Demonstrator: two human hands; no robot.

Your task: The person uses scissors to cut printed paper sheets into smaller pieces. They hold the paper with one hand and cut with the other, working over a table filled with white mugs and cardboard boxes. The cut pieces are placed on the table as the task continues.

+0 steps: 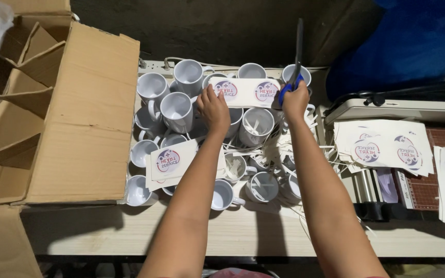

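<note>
- Strip: a printed paper slip with two round emblems, held level above the mugs at the back of the table. Long axis runs left to right across the view, printed face up toward the camera.
- Handling, as I judge it: light, thin, floppy; creases or tears easily and sags if held by one end only. Best held by the short end, pinched flat near the edge, clear of the emblems.
- Left hand: fingers closed in a pinch on the strip's left end, thumb side hidden under the paper.
- Right hand: fingers curled shut through the blue handles of the scissors; blades point up and away, nearly upright, at the strip's right end. How far the blades are parted I cannot tell.
- Mugs: white, many, mouths up, packed close below the strip; some hold curls of paper trimmings.
- A second slip lies across mugs nearer the camera.
- Box: open cardboard, just beside the mugs on the left.
- Right of the mugs: a stack of printed sheets on a paper cutter, apart from both hands.
</note>
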